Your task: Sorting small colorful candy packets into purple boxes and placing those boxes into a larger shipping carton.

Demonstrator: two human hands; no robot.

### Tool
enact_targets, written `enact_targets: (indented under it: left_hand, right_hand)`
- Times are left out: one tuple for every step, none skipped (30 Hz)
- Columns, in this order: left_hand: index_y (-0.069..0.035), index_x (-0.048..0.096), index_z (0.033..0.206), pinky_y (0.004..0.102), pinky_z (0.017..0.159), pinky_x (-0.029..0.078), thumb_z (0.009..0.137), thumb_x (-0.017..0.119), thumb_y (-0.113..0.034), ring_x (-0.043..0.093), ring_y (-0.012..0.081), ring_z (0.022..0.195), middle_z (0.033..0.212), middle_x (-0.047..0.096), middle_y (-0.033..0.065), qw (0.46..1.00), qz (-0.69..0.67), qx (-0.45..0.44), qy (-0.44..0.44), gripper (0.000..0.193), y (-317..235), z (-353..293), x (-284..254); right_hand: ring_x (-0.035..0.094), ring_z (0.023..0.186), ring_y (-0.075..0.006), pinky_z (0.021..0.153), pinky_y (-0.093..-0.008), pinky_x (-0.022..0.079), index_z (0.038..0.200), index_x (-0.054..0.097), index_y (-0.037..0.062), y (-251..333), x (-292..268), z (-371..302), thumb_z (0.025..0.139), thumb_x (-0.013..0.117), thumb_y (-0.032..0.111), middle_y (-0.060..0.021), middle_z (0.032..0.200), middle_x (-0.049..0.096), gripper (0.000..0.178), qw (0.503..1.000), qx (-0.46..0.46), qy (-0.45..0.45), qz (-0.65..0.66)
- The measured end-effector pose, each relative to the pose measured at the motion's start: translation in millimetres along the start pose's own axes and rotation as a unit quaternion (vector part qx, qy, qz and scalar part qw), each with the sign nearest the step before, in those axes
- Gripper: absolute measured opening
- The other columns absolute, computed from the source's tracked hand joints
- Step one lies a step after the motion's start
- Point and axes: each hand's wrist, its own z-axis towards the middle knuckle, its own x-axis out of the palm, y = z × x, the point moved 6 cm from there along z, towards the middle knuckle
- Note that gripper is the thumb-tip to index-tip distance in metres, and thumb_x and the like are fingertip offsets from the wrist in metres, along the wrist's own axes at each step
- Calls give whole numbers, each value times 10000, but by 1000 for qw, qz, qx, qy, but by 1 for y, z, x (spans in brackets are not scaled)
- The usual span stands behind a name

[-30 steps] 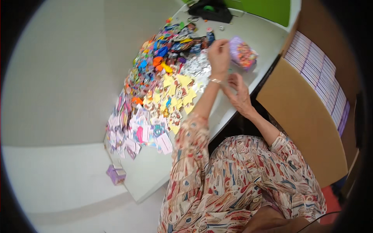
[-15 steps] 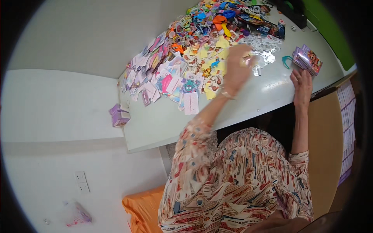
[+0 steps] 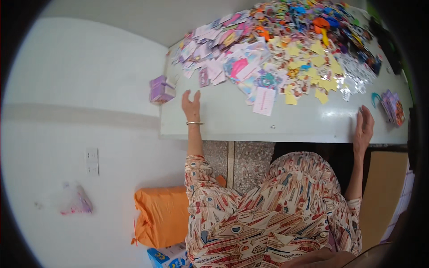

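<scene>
My left hand [image 3: 191, 106] hovers over the left part of the table, thumb and fingers apart and nothing between them. Nearest to it are a purple box [image 3: 161, 90] at the table's left edge and small packets and cards [image 3: 214, 71] just beyond. At the front right edge, my right hand [image 3: 365, 127] is empty with its fingers stretched out. Close to that hand stand several purple printed boxes [image 3: 393, 109], with a teal loop [image 3: 376, 99] beside them. A pale pink card [image 3: 264, 102] lies at the front of the piles.
Across the back spread yellow pieces and stickers [image 3: 328, 84], silver packets [image 3: 355, 73] and a heap of colourful small toys [image 3: 290, 20]. An orange bag [image 3: 161, 216] sits on the floor at left. A brown cardboard box [image 3: 384, 192] stands at right.
My left hand has moved from over the yellow pieces to the table's left side. My right hand has come away from the purple boxes. The view has turned leftward.
</scene>
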Motion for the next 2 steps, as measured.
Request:
enact_targets:
  left_hand:
    - [11,623,1117,359,864,455,757,766,-327,598,309,1014,1104,640,180,996,47,14,-72,514,25,10,-25]
    - [3,582,1194,405,935,440,756,767,-342,583,337,1059,1146,621,188,987,125,26,-97,587,37,21,-46]
  right_hand:
    - [519,1191,-224,1027,-334,403,1285,521,10,-13,1,1,966,546,156,-146,1281,534,351,999,24,8,37]
    - [514,1206,-242,1030,-341,401,1350,461,29,-12,3,2,962,553,159,-155,1310,514,419,998,8,36,-43]
